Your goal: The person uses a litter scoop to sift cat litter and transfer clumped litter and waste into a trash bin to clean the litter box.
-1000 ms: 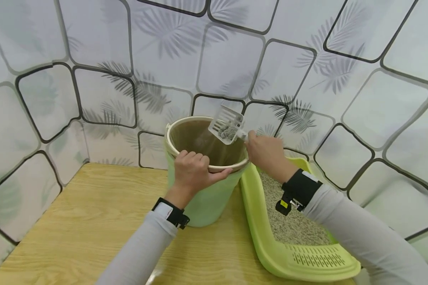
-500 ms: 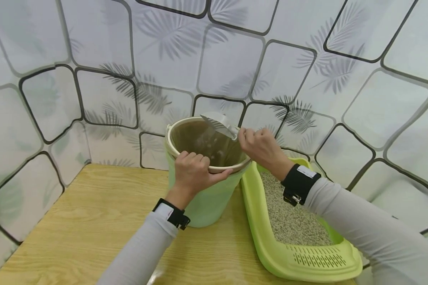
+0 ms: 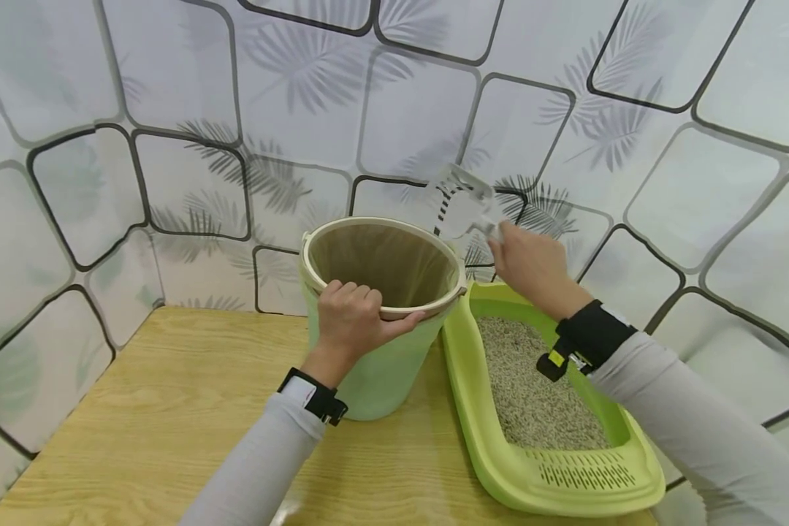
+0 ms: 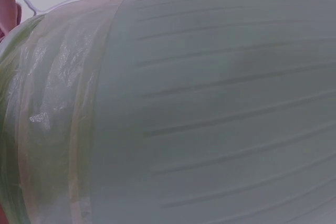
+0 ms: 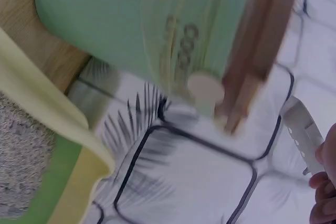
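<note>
My left hand (image 3: 351, 318) grips the near rim of a pale green trash can (image 3: 384, 380), its thumb along the outside of the cream rim. A bag lines the can; its wrinkled film folds over the outer wall in the left wrist view. My right hand (image 3: 532, 267) holds a white slotted litter scoop (image 3: 463, 201) by its handle, raised above and right of the can's rim. No clumps show in the scoop. Below the right forearm sits a lime green litter box (image 3: 467, 380) filled with grainy litter (image 3: 539, 387). The right wrist view shows the scoop (image 5: 302, 129) at its right edge.
Both containers stand on a wood-grain table (image 3: 204, 409), the can directly left of the litter box. A patterned curtain or sheet (image 3: 302, 109) with dark outlines and leaf prints rises close behind them and along the sides.
The scoop, holding grey clumps a second ago, tipped over the can and dropped them in. My right hand has since lifted it up and to the right. The left hand kept its grip.
</note>
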The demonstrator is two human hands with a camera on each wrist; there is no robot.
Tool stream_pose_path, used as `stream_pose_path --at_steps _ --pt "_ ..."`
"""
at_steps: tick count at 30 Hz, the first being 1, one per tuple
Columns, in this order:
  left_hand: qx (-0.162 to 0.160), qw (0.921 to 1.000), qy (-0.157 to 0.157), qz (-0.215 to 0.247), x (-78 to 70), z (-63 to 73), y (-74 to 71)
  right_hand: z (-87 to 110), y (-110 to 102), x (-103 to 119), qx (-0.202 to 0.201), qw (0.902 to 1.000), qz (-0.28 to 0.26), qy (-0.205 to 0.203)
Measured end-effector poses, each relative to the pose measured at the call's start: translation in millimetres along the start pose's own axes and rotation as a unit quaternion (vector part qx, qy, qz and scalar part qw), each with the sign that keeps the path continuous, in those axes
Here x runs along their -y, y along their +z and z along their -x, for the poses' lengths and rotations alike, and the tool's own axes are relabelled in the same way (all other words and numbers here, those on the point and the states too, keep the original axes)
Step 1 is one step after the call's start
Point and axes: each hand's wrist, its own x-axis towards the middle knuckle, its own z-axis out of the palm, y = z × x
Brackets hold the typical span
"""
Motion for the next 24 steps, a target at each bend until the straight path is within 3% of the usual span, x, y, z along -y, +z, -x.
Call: stream_pose_path --at_steps 3,6,8,12,16,18,24 --pt "0.008 1.0 -0.002 -0.003 -0.3 -0.3 -0.5 19.9 1 -33 0.082 0.9911 -0.065 0.082" --pt "0.016 0.9999 -0.004 -0.004 1.1 0.1 -0.7 52.6 13 -64 0.171 0.9715 -0.092 0.135" --pt "0.019 0.9998 -0.006 -0.006 3.4 1.0 -0.8 77.4 28 -78 0.233 0.9564 -0.095 0.149" --pt "0.009 0.9999 -0.008 -0.008 9.4 3.4 -1.4 126.4 62 -89 0.324 0.9299 -0.109 0.137" --pt "0.007 0.9999 -0.005 -0.008 12.5 4.4 -1.2 162.0 82 -86 0.38 0.9025 -0.15 0.136" --pt "0.011 0.9999 -0.003 -0.007 12.5 3.6 -0.7 172.4 86 -85 0.397 0.8936 -0.156 0.141" --pt "0.008 1.0 0.001 0.0 10.0 0.7 1.6 183.3 90 -94 0.423 0.8889 -0.112 0.137"
